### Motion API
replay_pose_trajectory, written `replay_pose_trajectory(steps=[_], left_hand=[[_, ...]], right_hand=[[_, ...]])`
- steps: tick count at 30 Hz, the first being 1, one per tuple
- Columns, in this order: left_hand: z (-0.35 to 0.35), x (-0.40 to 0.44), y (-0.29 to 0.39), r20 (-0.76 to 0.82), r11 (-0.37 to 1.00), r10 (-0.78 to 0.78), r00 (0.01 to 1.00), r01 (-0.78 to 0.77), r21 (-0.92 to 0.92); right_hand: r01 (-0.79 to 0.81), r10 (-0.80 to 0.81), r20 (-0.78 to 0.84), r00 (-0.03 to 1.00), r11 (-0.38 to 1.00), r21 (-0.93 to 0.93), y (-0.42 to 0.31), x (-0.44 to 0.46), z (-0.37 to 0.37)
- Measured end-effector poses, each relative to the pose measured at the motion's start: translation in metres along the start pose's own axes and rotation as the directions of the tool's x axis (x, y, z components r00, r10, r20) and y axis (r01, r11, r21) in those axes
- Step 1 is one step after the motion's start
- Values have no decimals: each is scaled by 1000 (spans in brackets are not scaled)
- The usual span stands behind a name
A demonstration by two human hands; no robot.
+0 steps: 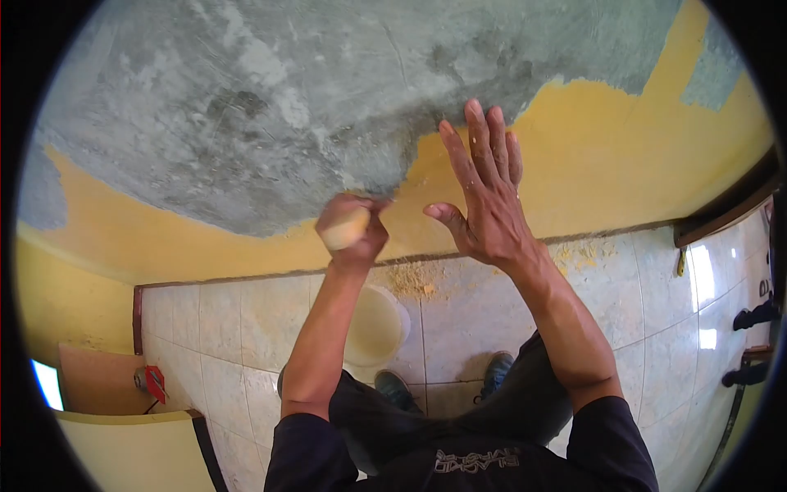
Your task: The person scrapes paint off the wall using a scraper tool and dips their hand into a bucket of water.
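Observation:
My left hand (354, 246), smeared by motion, is closed around a scraper (348, 229). Its pale, rounded handle end shows, while the blade is mostly hidden and blurred, near the edge where yellow paint (590, 156) meets bare grey plaster (328, 90) on the wall. To the right, my right hand (490, 193) is open with fingers stretched upward and thumb out, over the yellow paint. It holds nothing; I cannot tell whether the palm presses on the wall. Yellow paint flakes (414, 280) lie on the floor at the wall's foot.
A whitish bucket (375, 328) stands on the tiled floor (475, 316) below my left forearm. A red object (152, 384) lies at the left near a pale yellow panel (135, 451). At the right edge are dark shapes like another person's feet (756, 316) and a brown wooden edge (725, 217).

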State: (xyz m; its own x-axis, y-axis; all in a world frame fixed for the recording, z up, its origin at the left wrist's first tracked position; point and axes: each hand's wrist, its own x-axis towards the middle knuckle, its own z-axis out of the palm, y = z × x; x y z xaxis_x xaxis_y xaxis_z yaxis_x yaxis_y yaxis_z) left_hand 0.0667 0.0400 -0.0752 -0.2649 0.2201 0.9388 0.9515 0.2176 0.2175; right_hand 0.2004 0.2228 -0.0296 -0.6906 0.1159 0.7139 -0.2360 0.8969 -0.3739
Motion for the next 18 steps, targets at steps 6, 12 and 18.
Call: replay_pose_trajectory(steps=[6, 12, 18], left_hand=[[-12, -3, -3, 49, 996, 54, 997, -58, 75], [-7, 0, -1, 37, 993, 90, 995, -93, 74], [-1, -2, 6, 19, 999, 18, 1000, -19, 41]], right_hand=[[17, -17, 8, 1000, 1000, -20, 3, -2, -2], [27, -27, 3, 1000, 999, -24, 3, -1, -2], [15, -15, 6, 1000, 1000, -12, -2, -2, -5]])
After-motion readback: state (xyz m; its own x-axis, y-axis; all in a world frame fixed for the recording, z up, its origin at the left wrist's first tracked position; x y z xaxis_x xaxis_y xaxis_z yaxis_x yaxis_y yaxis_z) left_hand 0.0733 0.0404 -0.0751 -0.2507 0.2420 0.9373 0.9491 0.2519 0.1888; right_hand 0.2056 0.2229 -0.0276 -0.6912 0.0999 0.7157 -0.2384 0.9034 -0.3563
